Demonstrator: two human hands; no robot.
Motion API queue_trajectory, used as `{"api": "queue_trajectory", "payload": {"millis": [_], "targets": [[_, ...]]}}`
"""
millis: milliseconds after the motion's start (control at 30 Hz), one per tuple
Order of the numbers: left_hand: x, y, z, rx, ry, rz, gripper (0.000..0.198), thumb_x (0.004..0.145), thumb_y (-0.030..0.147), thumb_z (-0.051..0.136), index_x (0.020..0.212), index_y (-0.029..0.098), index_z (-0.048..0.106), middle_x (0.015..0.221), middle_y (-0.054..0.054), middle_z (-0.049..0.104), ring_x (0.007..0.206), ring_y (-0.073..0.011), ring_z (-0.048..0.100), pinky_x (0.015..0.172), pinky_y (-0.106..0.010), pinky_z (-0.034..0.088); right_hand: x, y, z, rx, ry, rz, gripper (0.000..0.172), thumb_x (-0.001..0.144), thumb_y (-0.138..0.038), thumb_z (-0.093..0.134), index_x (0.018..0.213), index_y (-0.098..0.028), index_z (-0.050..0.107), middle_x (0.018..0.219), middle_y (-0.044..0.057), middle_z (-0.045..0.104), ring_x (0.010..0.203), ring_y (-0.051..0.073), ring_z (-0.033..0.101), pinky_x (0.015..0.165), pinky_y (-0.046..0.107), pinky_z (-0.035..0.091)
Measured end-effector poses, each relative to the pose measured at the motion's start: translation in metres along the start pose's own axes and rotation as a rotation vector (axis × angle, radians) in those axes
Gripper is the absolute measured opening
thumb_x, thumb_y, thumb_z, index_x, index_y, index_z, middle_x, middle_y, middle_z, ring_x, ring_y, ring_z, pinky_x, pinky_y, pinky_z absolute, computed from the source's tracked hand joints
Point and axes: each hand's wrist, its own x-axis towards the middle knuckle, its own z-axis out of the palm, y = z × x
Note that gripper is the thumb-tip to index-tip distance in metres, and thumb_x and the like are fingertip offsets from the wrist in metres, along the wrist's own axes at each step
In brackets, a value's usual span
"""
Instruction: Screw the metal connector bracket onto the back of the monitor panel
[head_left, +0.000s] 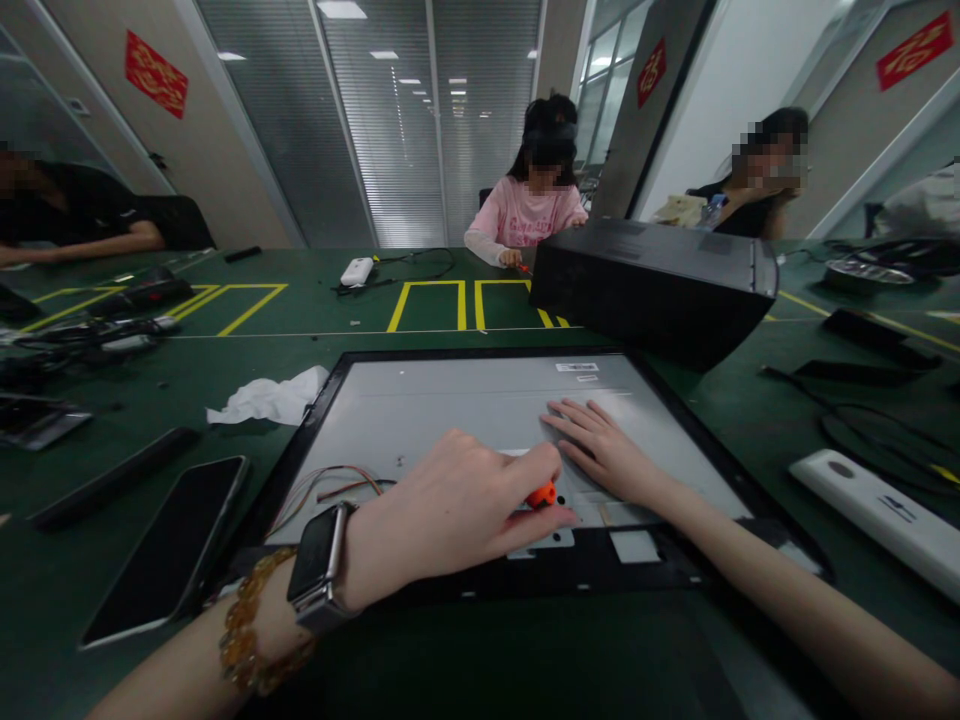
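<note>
In front of me lies a flat grey display panel (pixel 442 385) in a black frame, with thin coloured wires (pixel 341 470) on its left part. My left hand (pixel 465 500), wearing a watch and a beaded bracelet, is closed around a screwdriver (pixel 543 495) over the panel's near middle. Only the orange handle end shows between thumb and forefinger; its tip is hidden. My right hand (pixel 611 455) rests flat on the panel to the right, fingers spread and holding nothing.
A large black casing (pixel 652 285) stands behind the panel, with a person in pink (pixel 529 215) beyond it. To the left are a phone (pixel 169 550), a crumpled tissue (pixel 270 397) and cables. A white device (pixel 885 515) lies on the right.
</note>
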Motion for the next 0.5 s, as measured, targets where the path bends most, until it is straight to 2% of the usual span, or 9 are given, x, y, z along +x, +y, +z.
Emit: {"api": "queue_trajectory", "payload": {"millis": [133,233,367,500], "targets": [[0.0009,-0.0002,0.0045,-0.131,0.082,0.041,0.028,0.095,0.044,0.051,0.089,0.017,0.056,0.064,0.003,0.060,0.051,-0.0105,0.053,0.049,-0.023,0.033,0.0002,0.0018,0.0010,-0.006,-0.007,0.004,0.044,0.097,-0.033,0.038,0.140,-0.028,0.043,0.147,0.006,0.043,0.137,0.025,0.035,0.112,0.055,0.026],[0.0022,0.0017,0.0054,-0.223,0.099,0.022,0.025,0.091,0.041,0.058,0.085,0.017,0.057,0.069,0.003,0.062,0.056,-0.0102,0.055,0.052,-0.023,0.036,0.0006,0.0007,0.0009,-0.012,-0.012,0.008,0.044,0.097,-0.032,0.039,0.140,-0.027,0.043,0.148,0.006,0.043,0.138,0.025,0.034,0.112,0.055,0.026],[0.0033,0.0026,0.0060,-0.241,0.085,-0.037,0.024,0.092,0.041,0.055,0.088,0.018,0.057,0.068,0.003,0.061,0.056,-0.0106,0.055,0.055,-0.024,0.038,0.0011,-0.0023,0.0004,-0.013,-0.010,0.015,0.043,0.097,-0.032,0.039,0.139,-0.026,0.044,0.147,0.007,0.043,0.138,0.025,0.034,0.112,0.054,0.026],[0.0033,0.0015,0.0085,-0.283,0.104,-0.067,0.022,0.093,0.037,0.053,0.083,0.017,0.056,0.064,0.004,0.058,0.053,-0.0096,0.051,0.053,-0.023,0.037,0.0008,-0.0027,0.0005,-0.014,-0.011,0.005,0.043,0.097,-0.032,0.039,0.139,-0.026,0.044,0.147,0.007,0.043,0.138,0.025,0.034,0.112,0.054,0.026]]}}
